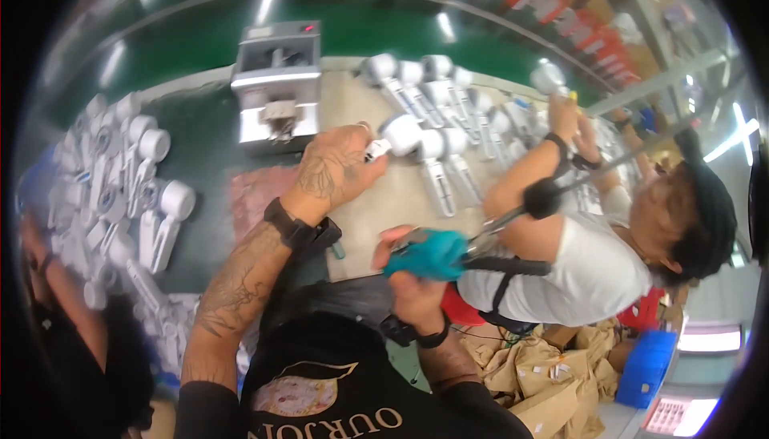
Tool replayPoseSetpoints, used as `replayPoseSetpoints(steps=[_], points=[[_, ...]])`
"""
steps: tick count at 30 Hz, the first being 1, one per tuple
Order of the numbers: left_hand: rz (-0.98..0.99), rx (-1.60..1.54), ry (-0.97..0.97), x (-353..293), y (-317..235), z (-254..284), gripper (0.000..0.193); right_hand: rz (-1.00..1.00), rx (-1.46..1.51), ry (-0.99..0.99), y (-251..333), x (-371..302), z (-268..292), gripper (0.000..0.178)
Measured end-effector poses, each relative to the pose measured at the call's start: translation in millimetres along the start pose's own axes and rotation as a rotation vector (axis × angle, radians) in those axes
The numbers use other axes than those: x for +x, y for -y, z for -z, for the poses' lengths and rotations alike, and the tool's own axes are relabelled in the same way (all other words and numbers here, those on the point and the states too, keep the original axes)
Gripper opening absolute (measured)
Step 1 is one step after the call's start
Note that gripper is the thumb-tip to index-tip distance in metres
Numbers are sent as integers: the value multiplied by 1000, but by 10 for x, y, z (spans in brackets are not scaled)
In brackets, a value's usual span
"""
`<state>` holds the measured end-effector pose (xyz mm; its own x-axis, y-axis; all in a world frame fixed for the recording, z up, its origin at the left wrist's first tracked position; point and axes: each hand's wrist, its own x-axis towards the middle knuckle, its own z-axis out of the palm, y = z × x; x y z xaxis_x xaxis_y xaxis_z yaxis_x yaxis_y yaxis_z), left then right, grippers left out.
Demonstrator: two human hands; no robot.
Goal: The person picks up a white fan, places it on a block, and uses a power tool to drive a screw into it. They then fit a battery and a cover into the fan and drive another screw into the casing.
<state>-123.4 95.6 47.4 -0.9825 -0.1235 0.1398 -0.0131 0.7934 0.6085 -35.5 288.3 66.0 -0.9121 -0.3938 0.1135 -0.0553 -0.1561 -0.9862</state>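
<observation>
My left hand (340,163), tattooed and with a dark band at the wrist, is closed with its fingertips on a white handheld device (400,134) that has a round head. Part of the device's handle shows at the fingers; the rest is hidden by the hand. Lower and to the right, my right hand (416,299) wraps round a teal power tool (427,255). Grey and black parts extend from the tool's right side, and its working tip cannot be made out. The two hands are apart, and the picture is blurred.
A grey box-shaped machine (276,78) stands beyond my left hand. Similar white devices lie in rows (436,90) on the right and in a pile (120,175) on the left. Close on my right, a co-worker (585,271) handles another one. Brown sacks (537,375) and a blue crate (646,367) lie lower right.
</observation>
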Motion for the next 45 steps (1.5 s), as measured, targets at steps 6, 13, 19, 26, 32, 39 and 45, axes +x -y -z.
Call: replayPoseSetpoints(steps=[6,13,19,26,32,39,45], points=[[-130,-76,-104,-721,233,360,25,144,9,-57,-144,306,-32,73],[-222,18,-75,-1148,598,451,25,86,150,69,-101,425,-384,76],[-319,38,-161,-1243,742,440,26,151,205,100,-120,614,-765,74],[-303,-4,-203,-1247,806,372,35,248,294,99,-224,840,-978,68],[-283,-27,-188,-1242,809,380,36,282,178,58,-299,880,-1007,68],[-255,-74,-134,-1237,828,328,36,300,183,92,-307,891,-1011,69],[-233,-67,-202,-1208,881,277,37,309,178,101,-265,937,-1029,68]])
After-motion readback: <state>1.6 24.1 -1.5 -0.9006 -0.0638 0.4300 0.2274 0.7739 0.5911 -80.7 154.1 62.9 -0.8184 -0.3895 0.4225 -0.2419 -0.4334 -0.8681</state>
